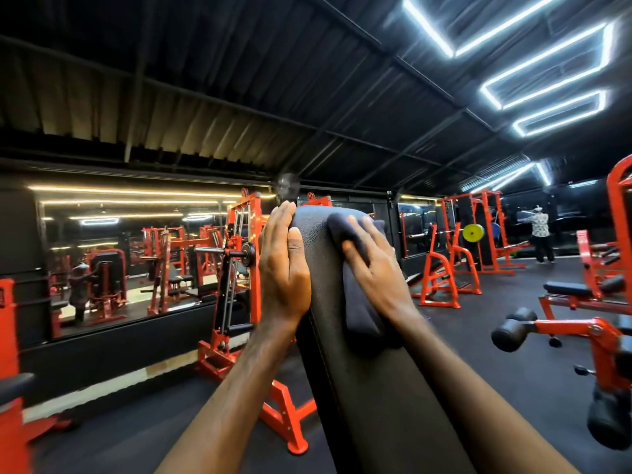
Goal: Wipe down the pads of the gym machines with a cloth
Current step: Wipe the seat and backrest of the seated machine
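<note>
I press my flat, open right hand (371, 268) on the dark folded cloth (359, 302), high on the long black vinyl pad (325, 268); my open left hand (284, 265) braces its edge. Long overlapping strokes would serve best.

The lower end of the black pad (359, 388) is cut off by the bottom edge of the frame, and part of its face is covered by the dark cloth (359, 289). Much of the cloth is hidden under the right hand (372, 265). At the far right, a distant person (542, 234) is too small and blurred to be made out. The red machine (10, 354) at lower left is cropped by the frame edge.
</note>
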